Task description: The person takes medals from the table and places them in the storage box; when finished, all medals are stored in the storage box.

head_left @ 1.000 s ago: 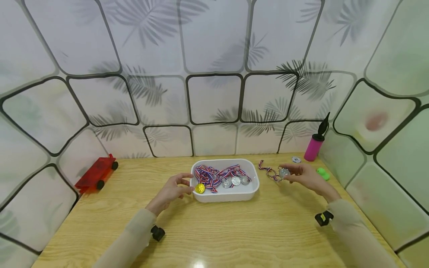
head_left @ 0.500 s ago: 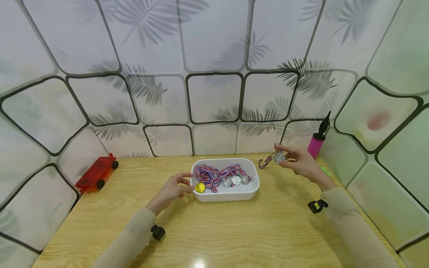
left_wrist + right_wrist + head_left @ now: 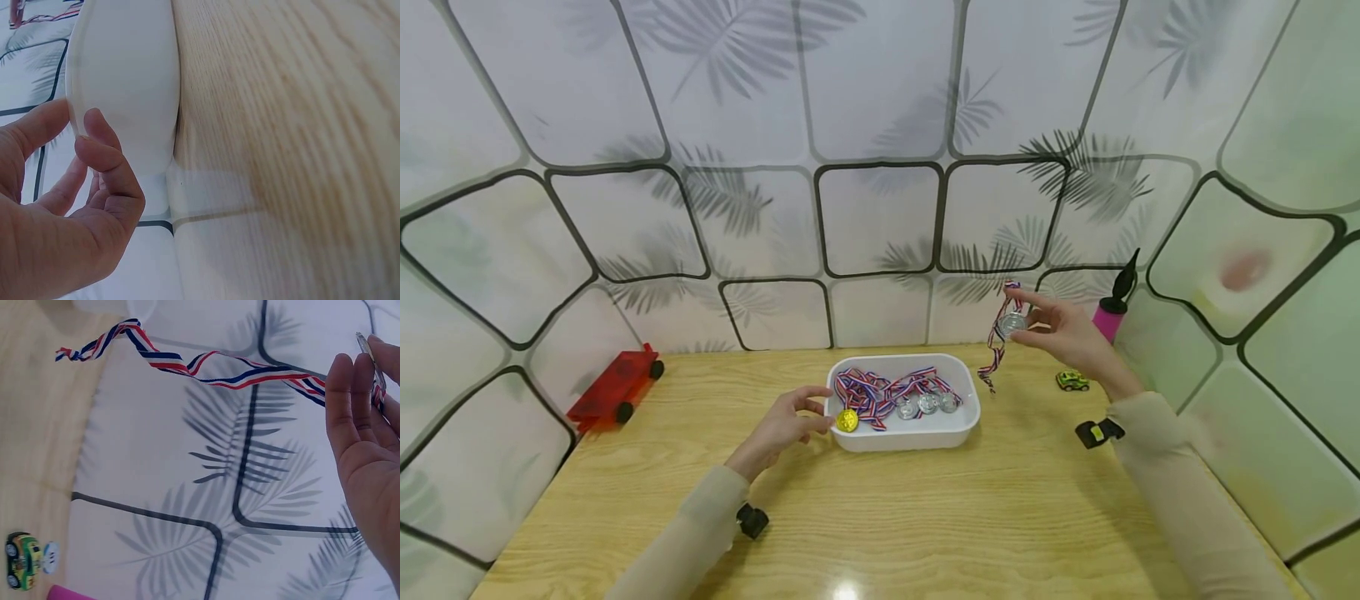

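My right hand pinches a silver medal up in the air, right of and above the white plastic tub. Its striped red, white and blue ribbon dangles beside the tub's right end in the head view. At the tub's left end, my left hand holds the rim between thumb and fingers, as the left wrist view shows. Inside the tub lie a gold medal, several silver medals and a tangle of striped ribbons.
Back left on the wooden table stands a red toy car with black wheels. A small green toy car sits at the right, near a magenta cylinder with a black top. A patterned curtain hangs behind.
My right hand has lifted the silver medal from near the table and moved it up and left, its ribbon trailing down. The green toy car has come into sight. My left hand stays put.
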Available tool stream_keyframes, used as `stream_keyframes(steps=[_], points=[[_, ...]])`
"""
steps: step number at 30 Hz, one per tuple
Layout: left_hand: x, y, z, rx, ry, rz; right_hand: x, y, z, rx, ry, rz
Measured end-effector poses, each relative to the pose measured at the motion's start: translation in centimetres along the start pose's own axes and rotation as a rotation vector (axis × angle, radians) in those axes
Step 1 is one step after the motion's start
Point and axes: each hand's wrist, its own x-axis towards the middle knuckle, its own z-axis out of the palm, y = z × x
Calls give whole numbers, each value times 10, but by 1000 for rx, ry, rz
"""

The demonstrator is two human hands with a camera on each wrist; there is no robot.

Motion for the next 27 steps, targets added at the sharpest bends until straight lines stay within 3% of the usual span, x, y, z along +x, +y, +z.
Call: stream_keyframes(steps=[5,14,22,27], points=[[-1,1,0,3,-1,4,7,-17,-6,8,9,-18],[-1,1,1,4,4,6,19,-40,-5,72,3,-128],[-2,3,1,4,8,2,24,-48,2,71,-9,-177],[-3,3,1,4,9,-1,28,-48,10,57,-42,-161]])
